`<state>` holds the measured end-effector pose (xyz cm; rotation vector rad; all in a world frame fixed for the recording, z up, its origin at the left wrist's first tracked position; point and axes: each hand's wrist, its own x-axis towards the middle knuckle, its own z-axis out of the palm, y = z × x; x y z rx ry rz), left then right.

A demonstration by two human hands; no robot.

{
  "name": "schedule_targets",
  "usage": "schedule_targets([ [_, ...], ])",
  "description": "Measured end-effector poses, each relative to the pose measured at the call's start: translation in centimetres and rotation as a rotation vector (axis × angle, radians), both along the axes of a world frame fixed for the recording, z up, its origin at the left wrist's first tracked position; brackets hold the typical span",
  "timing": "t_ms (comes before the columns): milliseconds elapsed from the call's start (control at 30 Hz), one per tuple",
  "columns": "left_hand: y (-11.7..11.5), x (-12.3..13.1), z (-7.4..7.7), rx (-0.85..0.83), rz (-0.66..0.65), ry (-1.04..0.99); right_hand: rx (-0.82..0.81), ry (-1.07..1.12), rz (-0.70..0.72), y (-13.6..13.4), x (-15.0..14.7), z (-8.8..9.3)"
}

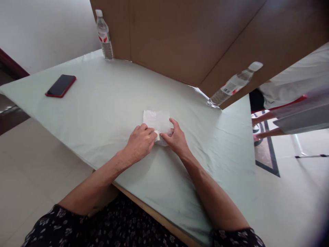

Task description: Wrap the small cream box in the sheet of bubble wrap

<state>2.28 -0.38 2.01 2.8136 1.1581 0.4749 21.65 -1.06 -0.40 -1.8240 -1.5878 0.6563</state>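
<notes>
A thin white sheet (157, 118), like a paper tissue, lies on the green tablecloth in front of me. Its near edge looks folded or bunched, with a small pale piece (157, 135) between my hands; what this piece is I cannot make out. My left hand (141, 142) has its fingers curled and closed on the sheet's near left edge. At the near right edge, my right hand (177, 138) grips the sheet with its thumb on top. Its index finger sticks out along the right side, and the other fingers are partly hidden.
A phone (61, 85) with a red case lies at the left. Water bottles stand at the back left (105, 37) and right (233, 85), against a tall brown cardboard panel (164, 37). Beyond the table's right edge is another person (295, 89). Green cloth (102, 103) covers the table.
</notes>
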Motion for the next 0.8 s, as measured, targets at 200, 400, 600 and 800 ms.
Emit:
schedule_targets([
  [200, 0.9, -0.3, -0.3, -0.084, -0.086, -0.058, 0.034, 0.123, 0.004, 0.1, -1.1, 1.3],
  [400, 1.1, -0.4, -0.6, -0.181, -0.091, -0.156, -0.037, 0.367, -0.029, 0.2, -2.8, 2.1],
  [600, 0.9, -0.4, -0.9, -0.260, -0.044, -0.273, -0.021, 0.352, 0.019, 0.5, -3.4, 2.3],
  [800, 0.4, -0.5, -2.5, -0.269, 0.024, -0.522, -0.001, 0.223, 0.187, -0.1, -3.2, 2.5],
])
